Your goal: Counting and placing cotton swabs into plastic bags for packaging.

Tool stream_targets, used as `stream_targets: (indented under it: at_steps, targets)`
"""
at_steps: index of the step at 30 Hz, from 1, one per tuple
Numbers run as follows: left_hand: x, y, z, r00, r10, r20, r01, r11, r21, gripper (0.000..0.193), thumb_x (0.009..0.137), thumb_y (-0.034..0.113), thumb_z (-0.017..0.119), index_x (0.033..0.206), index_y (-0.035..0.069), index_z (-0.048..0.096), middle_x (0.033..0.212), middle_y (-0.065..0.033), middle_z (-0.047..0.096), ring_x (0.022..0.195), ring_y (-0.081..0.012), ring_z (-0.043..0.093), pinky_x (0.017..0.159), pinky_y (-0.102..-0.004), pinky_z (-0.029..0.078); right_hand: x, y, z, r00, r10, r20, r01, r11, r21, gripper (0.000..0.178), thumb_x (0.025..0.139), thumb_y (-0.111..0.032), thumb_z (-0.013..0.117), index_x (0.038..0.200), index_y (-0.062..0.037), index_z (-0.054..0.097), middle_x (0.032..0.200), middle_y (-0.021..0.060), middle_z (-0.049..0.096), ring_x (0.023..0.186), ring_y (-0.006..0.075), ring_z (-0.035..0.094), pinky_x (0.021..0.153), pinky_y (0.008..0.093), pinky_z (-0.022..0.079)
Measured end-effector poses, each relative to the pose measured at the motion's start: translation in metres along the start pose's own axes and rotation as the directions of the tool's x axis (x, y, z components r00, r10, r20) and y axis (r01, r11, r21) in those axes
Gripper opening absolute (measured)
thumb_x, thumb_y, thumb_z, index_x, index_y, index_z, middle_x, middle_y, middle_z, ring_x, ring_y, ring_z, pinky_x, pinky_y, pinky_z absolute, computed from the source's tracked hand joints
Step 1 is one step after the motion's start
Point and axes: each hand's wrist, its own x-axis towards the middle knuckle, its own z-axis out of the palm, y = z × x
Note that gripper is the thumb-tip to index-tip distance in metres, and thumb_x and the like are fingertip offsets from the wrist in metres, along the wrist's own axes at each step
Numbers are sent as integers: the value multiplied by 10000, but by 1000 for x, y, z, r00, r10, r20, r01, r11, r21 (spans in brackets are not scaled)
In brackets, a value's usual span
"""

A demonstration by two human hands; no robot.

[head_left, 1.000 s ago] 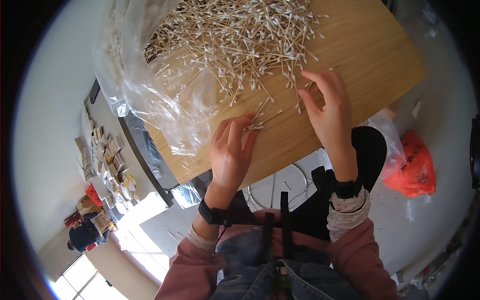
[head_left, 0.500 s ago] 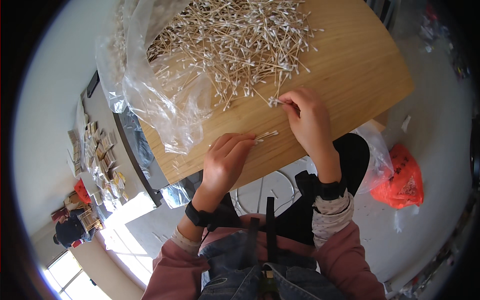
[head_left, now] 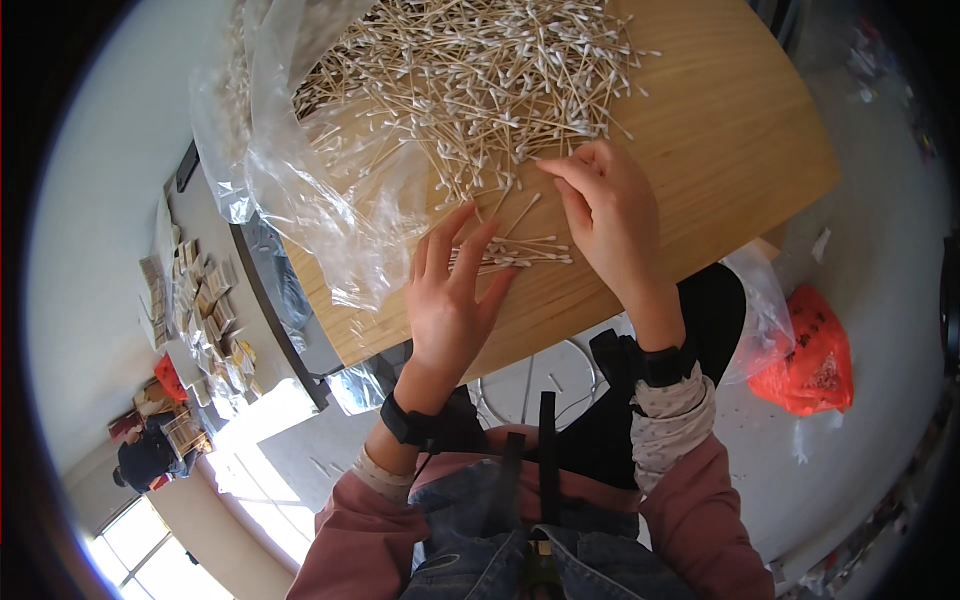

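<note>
Wood-grained and lit by daylight, the worktop point(head_left: 745, 130) stretches away in front of me. On its far side lies a big loose pile point(head_left: 500, 80) of cotton swabs, their sticks pointing every way and their white tips mixed together. Between the pile and the worktop's near edge, a small bunch point(head_left: 540, 252) of swabs lies roughly side by side. One single swab point(head_left: 523, 213) slants just beyond the bunch.

My left hand point(head_left: 447, 295) is over the left end of the bunch, fingers spread wide, the thumb beside the swabs. My right hand point(head_left: 615, 215) is at the pile's near fringe, fingers bent, forefinger reaching toward it; I can't tell whether a swab is between the fingertips.

To the left of the pile, a crumpled clear bag point(head_left: 300, 180) spreads across the worktop's left edge, with more swabs showing by its mouth. I have a black band point(head_left: 405, 422) on each wrist and pink sleeves point(head_left: 370, 520).

Past the worktop's right corner, a red bag point(head_left: 808, 355) sits on the floor point(head_left: 790, 470). Away to the left are many small boxes point(head_left: 205, 310), a person point(head_left: 145, 460) in dark clothes and a bright window point(head_left: 145, 545).
</note>
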Motion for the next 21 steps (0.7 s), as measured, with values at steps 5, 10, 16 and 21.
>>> stream_targets:
  at_steps: [5, 10, 16, 21]
  targets:
    - [0, -3, 8, 996, 77, 53, -78, 997, 25, 451, 773, 112, 818, 1204, 67, 693, 1307, -96, 636, 1182, -322, 607, 976, -438, 503, 1, 6, 7, 998, -41, -48, 37, 996, -82, 197, 807, -17, 729, 990, -86, 713, 896, 60, 604, 853, 286, 610, 735, 406, 502]
    - [-14, -6, 4, 996, 77, 52, -75, 997, -35, 328, 777, 71, 798, 1094, 50, 719, 1195, -81, 691, 1153, -295, 631, 951, -421, 508, -3, 5, 11, 993, 78, -92, -82, 996, -46, 125, 832, -14, 723, 834, -67, 609, 840, 73, 613, 809, 300, 620, 706, 402, 510]
    - [-27, -16, -5, 997, 83, 3, -83, 996, -40, 288, 766, -3, 773, 1045, 48, 725, 1159, -76, 706, 1089, -288, 663, 930, -404, 511, -8, 2, 0, 962, 271, -19, -257, 930, 264, 73, 895, -34, 708, 952, -50, 665, 880, 105, 693, 789, 294, 664, 676, 377, 524]
    - [-25, -14, -9, 994, 103, 22, -102, 994, -33, 368, 777, -33, 748, 1131, 51, 696, 1216, -84, 691, 1104, -295, 666, 910, -393, 529, -18, 9, -24, 965, 235, -113, -219, 966, 136, 117, 929, -56, 691, 1044, -56, 709, 932, 107, 723, 802, 261, 682, 689, 351, 525]
